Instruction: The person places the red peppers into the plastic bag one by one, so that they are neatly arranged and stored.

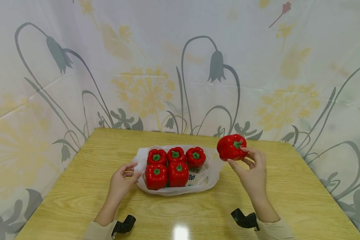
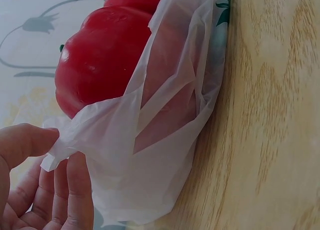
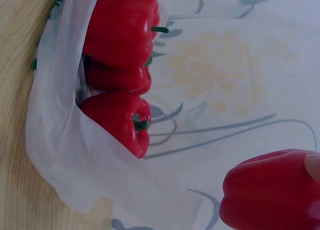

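My right hand grips a red bell pepper with a green stem, held up off the table beside the bag's right end. In the right wrist view this bell pepper shows at the lower right, with one fingertip on it. The left hand pinches the edge of a thin white plastic bag between thumb and fingers. Several more red bell peppers sit in two rows in the open bag, stems facing up. Their lower parts are hidden by the plastic.
A wooden table carries the bag near its middle. Behind and at both sides hangs a white cloth printed with flowers. Each wrist wears a black camera mount.
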A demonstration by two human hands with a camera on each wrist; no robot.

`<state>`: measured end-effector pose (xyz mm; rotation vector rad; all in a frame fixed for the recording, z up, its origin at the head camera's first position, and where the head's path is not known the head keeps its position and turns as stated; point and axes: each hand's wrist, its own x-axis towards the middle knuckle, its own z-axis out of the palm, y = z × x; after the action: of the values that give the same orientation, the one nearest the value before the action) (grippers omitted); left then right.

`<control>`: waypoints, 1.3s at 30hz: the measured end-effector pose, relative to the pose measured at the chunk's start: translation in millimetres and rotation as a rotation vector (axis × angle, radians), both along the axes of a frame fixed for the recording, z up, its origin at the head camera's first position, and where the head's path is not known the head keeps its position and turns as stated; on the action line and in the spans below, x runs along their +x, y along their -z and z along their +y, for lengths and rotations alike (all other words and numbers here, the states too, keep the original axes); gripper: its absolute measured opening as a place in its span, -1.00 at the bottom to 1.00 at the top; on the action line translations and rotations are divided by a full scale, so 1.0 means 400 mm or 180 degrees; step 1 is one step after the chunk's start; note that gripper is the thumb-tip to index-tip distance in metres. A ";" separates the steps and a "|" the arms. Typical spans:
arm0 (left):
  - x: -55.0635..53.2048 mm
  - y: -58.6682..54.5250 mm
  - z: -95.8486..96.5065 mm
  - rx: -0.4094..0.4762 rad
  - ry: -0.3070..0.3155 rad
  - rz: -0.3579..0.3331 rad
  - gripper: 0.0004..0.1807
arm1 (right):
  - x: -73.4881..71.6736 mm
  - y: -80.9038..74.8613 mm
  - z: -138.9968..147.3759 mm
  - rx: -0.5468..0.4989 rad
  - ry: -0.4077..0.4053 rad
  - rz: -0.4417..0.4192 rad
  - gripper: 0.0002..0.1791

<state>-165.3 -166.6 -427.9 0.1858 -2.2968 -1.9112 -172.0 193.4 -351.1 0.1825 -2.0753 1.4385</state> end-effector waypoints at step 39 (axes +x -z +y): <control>0.000 -0.004 0.001 -0.0023 -0.0007 0.0023 -0.58 | 0.022 0.143 -0.123 -0.0129 -0.0390 -0.0636 -0.49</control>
<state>-165.5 -166.2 -426.4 0.1800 -2.2978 -1.8990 -163.2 144.1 -408.5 0.1573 -2.2254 1.6290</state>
